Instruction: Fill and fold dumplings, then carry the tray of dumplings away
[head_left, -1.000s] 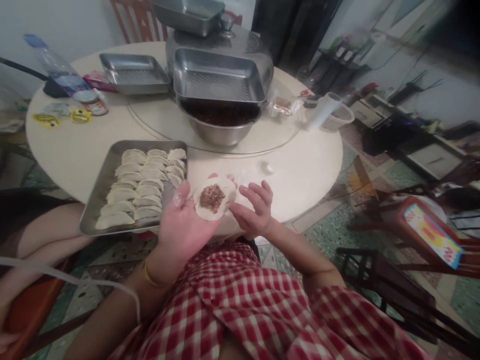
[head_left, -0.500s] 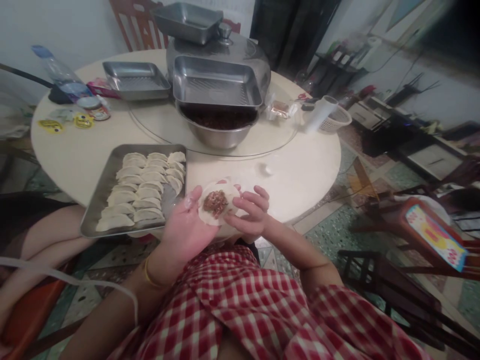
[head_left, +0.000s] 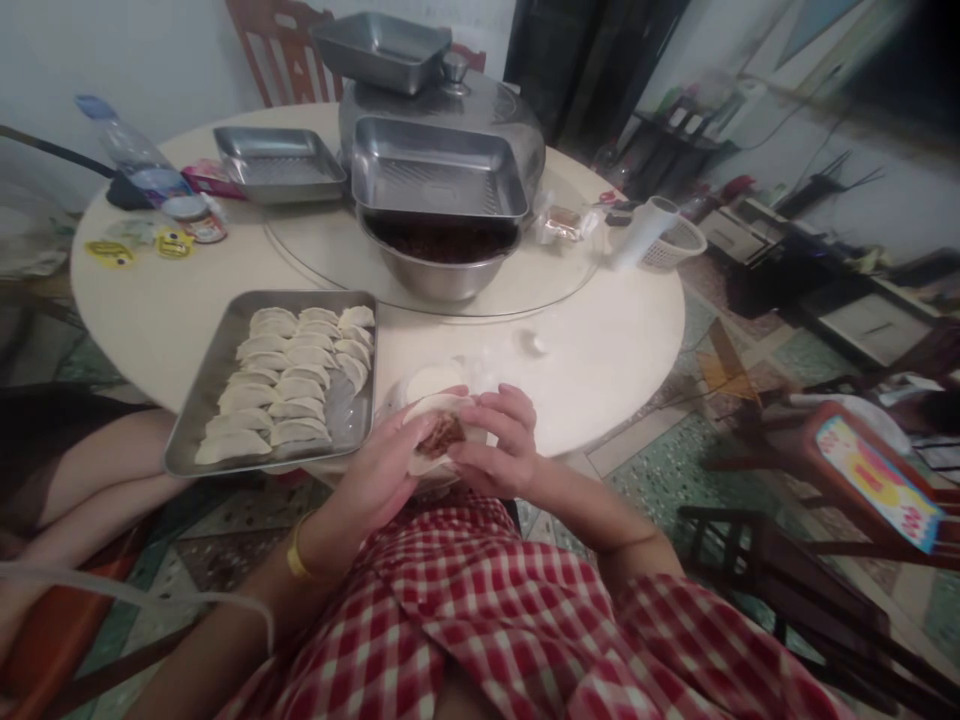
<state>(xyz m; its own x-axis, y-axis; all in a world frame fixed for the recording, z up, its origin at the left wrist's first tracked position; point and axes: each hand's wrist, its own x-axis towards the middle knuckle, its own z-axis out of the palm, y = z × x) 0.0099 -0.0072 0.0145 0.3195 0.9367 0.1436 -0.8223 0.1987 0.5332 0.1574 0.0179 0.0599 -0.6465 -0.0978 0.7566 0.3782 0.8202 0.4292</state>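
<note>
Wrapper in work: one pale dough wrapper, held in the air between both hands at the near edge of the round table; sides curved upward, rim unsealed where visible.
Filling: one brown, chopped portion, on the wrapper, partly covered by fingers.
Left hand: gripping the wrapper's left side, fingers curled around behind it, thumb along the near edge.
Right hand: fingers bent, gripping the wrapper's right edge at the fingertips.
Change noted: half a second ago the wrapper lies nearly flat across the left fingers, filling in full view; now the left hand is curled and the wrapper is cupped.
Bearing on the work: judged as partway between flat and folded; fold not complete.
Spare dough: pale round piece on the table just beyond the hands, newly uncovered to view; count cannot be told.
Dumplings: folded pieces in rough columns, in the metal tray to the left of the hands; arrangement unchanged.
Bowl: steel, dark contents, beyond the hands; a rectangular pan sits over its far part.
Small white object: on the table, right of the spare dough; kind unclear.
Far left group: plastic bottle, jar.
Right side: wrapped packet, white basket.
</note>
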